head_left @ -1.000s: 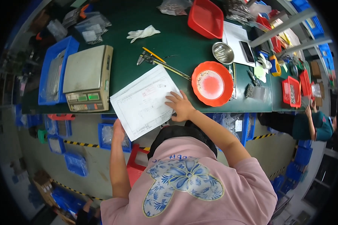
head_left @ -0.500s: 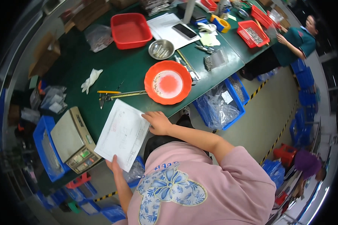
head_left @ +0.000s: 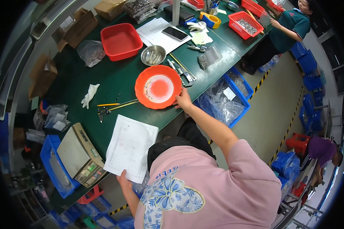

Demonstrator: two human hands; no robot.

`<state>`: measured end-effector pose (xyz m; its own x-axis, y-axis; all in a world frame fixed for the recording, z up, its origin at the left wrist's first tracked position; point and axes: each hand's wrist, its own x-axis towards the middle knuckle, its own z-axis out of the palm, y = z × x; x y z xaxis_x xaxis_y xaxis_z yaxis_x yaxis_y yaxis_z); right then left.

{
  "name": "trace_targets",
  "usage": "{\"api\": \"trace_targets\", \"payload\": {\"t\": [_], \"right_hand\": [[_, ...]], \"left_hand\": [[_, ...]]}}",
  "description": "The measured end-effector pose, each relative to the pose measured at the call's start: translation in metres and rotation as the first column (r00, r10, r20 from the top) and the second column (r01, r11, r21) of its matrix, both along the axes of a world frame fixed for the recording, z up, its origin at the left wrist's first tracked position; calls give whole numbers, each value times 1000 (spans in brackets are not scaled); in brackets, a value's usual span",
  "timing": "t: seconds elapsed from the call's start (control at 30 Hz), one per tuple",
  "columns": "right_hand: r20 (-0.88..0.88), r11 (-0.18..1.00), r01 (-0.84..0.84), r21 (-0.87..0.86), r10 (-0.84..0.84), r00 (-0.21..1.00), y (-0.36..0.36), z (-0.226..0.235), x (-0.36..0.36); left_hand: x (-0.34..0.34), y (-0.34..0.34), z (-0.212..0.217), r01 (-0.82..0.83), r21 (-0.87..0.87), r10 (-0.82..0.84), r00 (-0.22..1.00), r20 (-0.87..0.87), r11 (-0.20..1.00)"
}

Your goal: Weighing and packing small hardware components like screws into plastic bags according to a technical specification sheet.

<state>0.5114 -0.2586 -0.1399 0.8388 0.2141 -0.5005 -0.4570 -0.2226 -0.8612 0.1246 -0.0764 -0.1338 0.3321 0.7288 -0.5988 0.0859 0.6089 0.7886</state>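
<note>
Gripping round orange plate [head_left: 159,87], pale-centred

White printed paper sheet [head_left: 130,148], flat, near edge pinched by left hand [head_left: 124,178]. Round orange plate [head_left: 159,87], pale centre with a red blot, lying flat on the tabletop, rim touched by right hand [head_left: 183,101].
</note>
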Motion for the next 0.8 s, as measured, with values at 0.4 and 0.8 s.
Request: {"api": "trace_targets", "payload": {"t": [0.4,0.8], "right_hand": [[-23,990,-126,62,127,992,70,4,8],[122,897,-414,154,399,909,-16,-2,25]], "left_hand": [[-16,-18,27,-74,314,119,985,-123,946],[67,-10,54,7,308,-37,995,91,951]]}}
